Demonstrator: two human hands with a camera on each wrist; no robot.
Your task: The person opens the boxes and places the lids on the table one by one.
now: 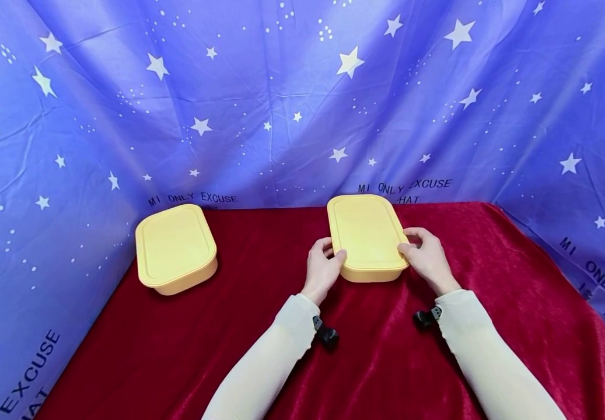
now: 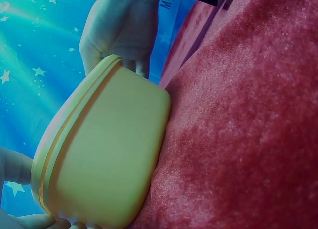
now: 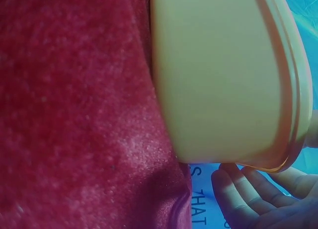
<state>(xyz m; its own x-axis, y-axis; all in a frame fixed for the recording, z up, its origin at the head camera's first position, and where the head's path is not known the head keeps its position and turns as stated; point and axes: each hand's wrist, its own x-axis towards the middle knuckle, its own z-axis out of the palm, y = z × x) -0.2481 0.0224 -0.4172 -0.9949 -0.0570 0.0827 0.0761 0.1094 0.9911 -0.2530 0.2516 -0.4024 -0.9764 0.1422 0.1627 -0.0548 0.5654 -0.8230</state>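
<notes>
Currently, the left hand (image 1: 323, 269) and right hand (image 1: 428, 259) are gripping the near corners of the yellow lidded box (image 1: 367, 236), fingers curled at its rim, thumbs on top. The box is resting right of centre on the red cloth (image 1: 260, 326). Keeping pressure even on both sides is advisable.

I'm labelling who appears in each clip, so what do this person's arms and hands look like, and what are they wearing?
Both arms wear long, close-fitting cream sleeves, the left sleeve and the right sleeve, which end at the wrists. The left hand and right hand are bare, with no gloves or rings visible. A small black device is strapped at each wrist: the left one and the right one.
</notes>
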